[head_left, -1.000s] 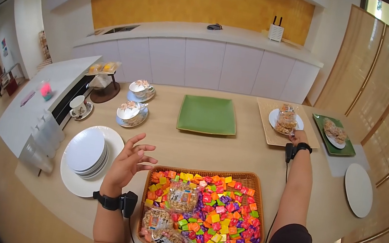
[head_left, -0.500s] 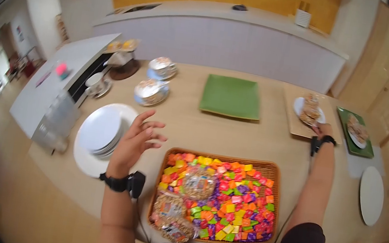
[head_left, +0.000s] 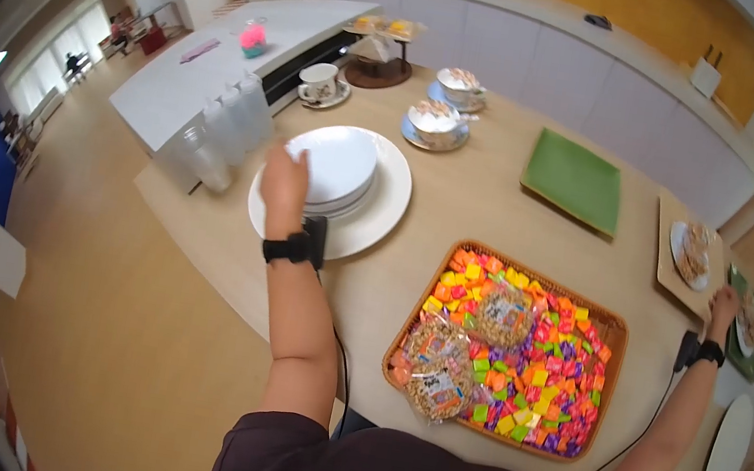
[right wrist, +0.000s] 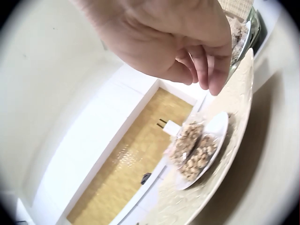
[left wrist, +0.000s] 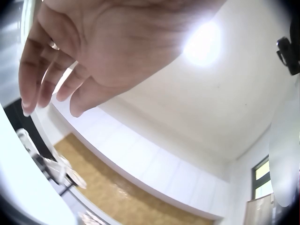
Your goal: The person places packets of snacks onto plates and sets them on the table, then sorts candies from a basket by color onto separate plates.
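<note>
My left hand (head_left: 284, 190) is over the left side of a stack of small white plates (head_left: 334, 166), which rests on a larger white plate (head_left: 388, 208). In the left wrist view its fingers (left wrist: 56, 75) hang loosely, with nothing between them. On the right, my other hand (head_left: 724, 305) is near the edge of a cream square plate (head_left: 671, 242). That hand's fingers (right wrist: 201, 70) are bent loosely and hold nothing in the right wrist view. On the cream plate a small white plate (right wrist: 222, 124) bears bagged puffed-grain snacks (right wrist: 192, 150).
A wicker tray (head_left: 608, 387) of colourful wrapped candies has several bagged snacks (head_left: 437, 386) at its left. Beyond it lies a green square plate (head_left: 572, 182); another green plate (head_left: 748, 364) and a white oval plate (head_left: 729, 449) are at right. Cups (head_left: 435, 122) and plastic cups (head_left: 204, 156) stand left.
My view has turned left. The left hand has moved from beside the tray to the plate stack. My right hand has drawn back from the bagged snacks on the cream plate.
</note>
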{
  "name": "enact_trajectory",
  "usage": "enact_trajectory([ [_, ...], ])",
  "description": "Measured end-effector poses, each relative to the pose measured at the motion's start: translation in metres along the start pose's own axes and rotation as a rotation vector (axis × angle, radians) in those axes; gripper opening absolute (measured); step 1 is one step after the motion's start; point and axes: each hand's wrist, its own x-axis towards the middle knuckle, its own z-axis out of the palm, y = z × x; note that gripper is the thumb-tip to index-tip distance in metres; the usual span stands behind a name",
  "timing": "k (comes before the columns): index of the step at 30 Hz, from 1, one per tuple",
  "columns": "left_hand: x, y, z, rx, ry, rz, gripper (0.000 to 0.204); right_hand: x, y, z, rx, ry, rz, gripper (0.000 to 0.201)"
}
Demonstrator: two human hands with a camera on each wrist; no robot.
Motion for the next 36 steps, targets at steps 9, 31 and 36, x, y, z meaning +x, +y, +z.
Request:
enact_trajectory([
  [9,0.016,-0.055,0.007,0.213,-0.178,-0.332,0.049,-0.291,-0.244,0.137,-0.121,-0.876,-0.223,0.018],
  [31,0.014,-0.018,-0.028,-0.369,-0.1,-0.329,0.029,-0.388,-0.298,0.192,-0.32,-1.298,-0.472,0.074],
  [36,0.011,0.0,-0.019,-0.788,-0.197,-0.186,0.032,-0.383,-0.324,0.178,-0.14,-1.144,-0.473,0.072],
])
